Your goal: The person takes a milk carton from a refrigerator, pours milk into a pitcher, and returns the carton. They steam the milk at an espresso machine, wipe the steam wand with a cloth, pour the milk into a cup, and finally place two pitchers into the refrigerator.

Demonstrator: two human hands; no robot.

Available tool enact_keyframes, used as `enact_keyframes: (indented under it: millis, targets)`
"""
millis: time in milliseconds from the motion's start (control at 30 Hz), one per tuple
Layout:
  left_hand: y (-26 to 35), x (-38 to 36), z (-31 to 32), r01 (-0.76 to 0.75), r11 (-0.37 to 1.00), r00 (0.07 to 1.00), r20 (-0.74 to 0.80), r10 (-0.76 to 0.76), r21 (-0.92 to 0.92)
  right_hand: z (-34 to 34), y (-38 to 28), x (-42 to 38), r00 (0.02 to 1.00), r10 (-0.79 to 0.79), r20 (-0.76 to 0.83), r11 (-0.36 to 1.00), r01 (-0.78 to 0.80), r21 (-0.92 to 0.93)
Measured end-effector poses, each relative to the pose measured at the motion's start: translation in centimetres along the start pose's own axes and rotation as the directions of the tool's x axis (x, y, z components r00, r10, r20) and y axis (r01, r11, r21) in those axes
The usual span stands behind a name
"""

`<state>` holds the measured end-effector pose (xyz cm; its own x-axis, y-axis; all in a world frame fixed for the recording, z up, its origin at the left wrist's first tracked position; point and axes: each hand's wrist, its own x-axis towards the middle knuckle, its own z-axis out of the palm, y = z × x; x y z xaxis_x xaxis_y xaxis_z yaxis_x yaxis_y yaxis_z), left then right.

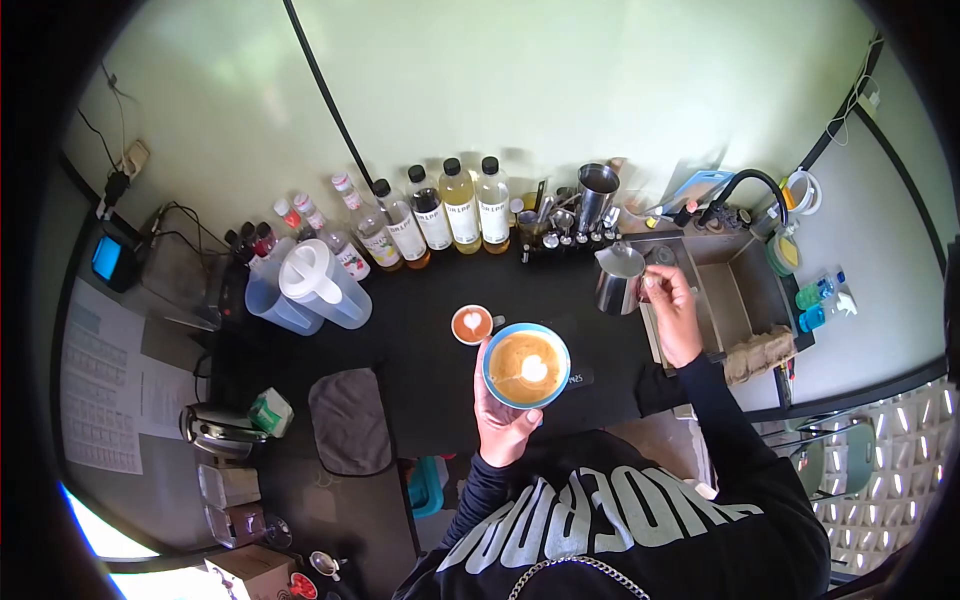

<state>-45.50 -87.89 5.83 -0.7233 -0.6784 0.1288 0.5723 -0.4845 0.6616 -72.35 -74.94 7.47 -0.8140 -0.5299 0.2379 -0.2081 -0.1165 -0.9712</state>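
A blue-rimmed cup (527,366) of coffee with a white foam pattern rests in my left hand (505,425), whose fingers wrap round its side. To the right, my right hand (672,312) is closed on the handle of a steel milk pitcher (620,278), near the back right of the black counter (430,340). Some white milk shows inside the pitcher. Just behind and left of the held cup, a smaller cup (472,324) with a white heart in its reddish-brown drink stands on the counter.
Several syrup bottles (460,215) line the back wall. A lidded plastic jug (325,285) stands left of them. Bar tools (560,225) are at the back centre. The sink (735,300) is at right, a grey cloth (350,420) at left.
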Motion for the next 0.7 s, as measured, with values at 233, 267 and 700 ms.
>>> enact_keyframes:
  millis: [233, 267, 700]
  targets:
    - [0.5, -0.1, -0.1, -0.083, 0.996, 0.995, -0.046, 0.085, 0.040, -0.2, 8.7, -2.0, 0.988, 0.099, -0.118, 0.995, -0.100, -0.007]
    - [0.6, -0.1, -0.2, -0.102, 0.994, 0.994, -0.045, 0.104, 0.044, -0.2, 10.2, -2.2, 0.989, 0.101, -0.111, 0.995, -0.101, 0.000]
    - [1.3, 0.1, -0.6, -0.169, 0.985, 0.981, -0.094, 0.172, 0.036, -0.1, 19.3, -4.0, 0.957, 0.211, -0.201, 0.977, -0.197, 0.087]
